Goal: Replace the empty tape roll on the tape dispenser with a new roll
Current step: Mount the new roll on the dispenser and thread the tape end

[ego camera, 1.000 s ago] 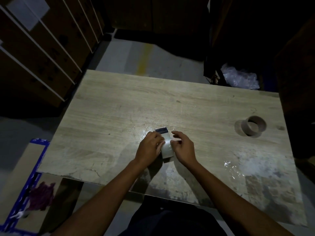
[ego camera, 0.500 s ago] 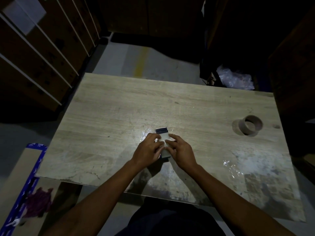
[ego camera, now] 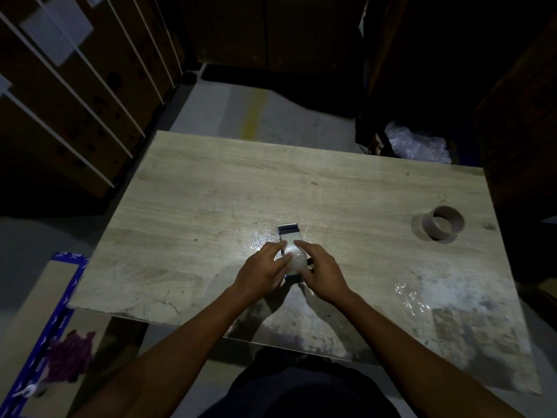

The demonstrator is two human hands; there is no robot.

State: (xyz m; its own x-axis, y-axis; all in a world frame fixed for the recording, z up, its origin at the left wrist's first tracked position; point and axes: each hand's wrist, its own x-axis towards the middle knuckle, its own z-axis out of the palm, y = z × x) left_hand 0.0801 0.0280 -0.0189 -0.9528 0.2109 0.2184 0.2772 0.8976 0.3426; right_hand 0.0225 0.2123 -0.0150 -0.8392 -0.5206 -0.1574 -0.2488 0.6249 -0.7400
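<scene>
Low in the frame, our two forearms reach up to the middle of a worn wooden table [ego camera: 193,206]. Our left hand [ego camera: 261,274] and right hand [ego camera: 324,273] curl around a tape dispenser [ego camera: 291,236] at the frame's centre, fingers closed against the clear new roll [ego camera: 297,260] seated in it, thumbs resting on top. The dispenser's dark toothed end points away from us. Further off, at the right of the frame, the empty brown cardboard roll [ego camera: 445,222] sits alone on the table, well apart.

We find the table [ego camera: 193,212] bare and passable all round, only the empty core [ego camera: 442,223] standing far right.
</scene>
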